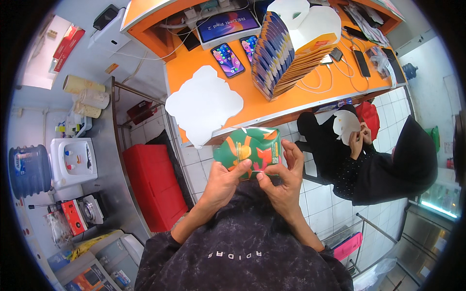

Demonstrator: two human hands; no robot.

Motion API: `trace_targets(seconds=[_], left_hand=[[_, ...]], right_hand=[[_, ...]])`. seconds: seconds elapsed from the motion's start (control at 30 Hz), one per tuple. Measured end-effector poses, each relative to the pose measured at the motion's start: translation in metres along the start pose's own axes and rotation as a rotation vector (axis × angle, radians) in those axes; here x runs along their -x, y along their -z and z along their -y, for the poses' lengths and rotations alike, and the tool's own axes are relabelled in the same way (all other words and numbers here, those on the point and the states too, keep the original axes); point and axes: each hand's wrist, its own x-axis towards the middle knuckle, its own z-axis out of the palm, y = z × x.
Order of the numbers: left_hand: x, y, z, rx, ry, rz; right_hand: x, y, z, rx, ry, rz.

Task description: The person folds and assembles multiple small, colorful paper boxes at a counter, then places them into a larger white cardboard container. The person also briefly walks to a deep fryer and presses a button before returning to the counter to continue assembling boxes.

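Observation:
Between my two hands, in front of my chest, is a green paper food box [235, 145] printed with orange, yellow and pink shapes. It looks partly folded, its far edge curved. My left hand [222, 183] grips the near left side, thumb lying across the printed face. At the near right edge my right hand [284, 179] pinches with thumb and forefinger, its other fingers raised behind the box. Just beyond, on the orange desk [252, 110], lies a flat white die-cut card sheet [204, 104] with scalloped edges. Part of it hangs over the desk's front edge.
A tall row of nested folded cartons [276, 58] stands on the desk beside phones [228, 60] and charging cables. To the right sits a co-worker in black [388, 165], holding a white card piece [346, 127]. A red box [153, 186] stands at left, below a metal counter [114, 169].

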Motion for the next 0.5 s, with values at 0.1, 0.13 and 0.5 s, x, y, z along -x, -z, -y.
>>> trace_targets(seconds=[0.1, 0.13, 0.5], left_hand=[[-0.0004, -0.0002, -0.0018, -0.027, -0.055, 0.017], [-0.0001, -0.0006, -0.0021, -0.023, -0.034, 0.014], [0.0006, -0.0040, -0.0002, 0.075, -0.006, 0.029]], right_hand=[[-0.0027, 0.0015, 0.0045, 0.049, 0.048, 0.015], [-0.0039, 0.0018, 0.0053, 0.010, 0.022, 0.018], [-0.0085, -0.0040, 0.0076, -0.073, 0.029, -0.071]])
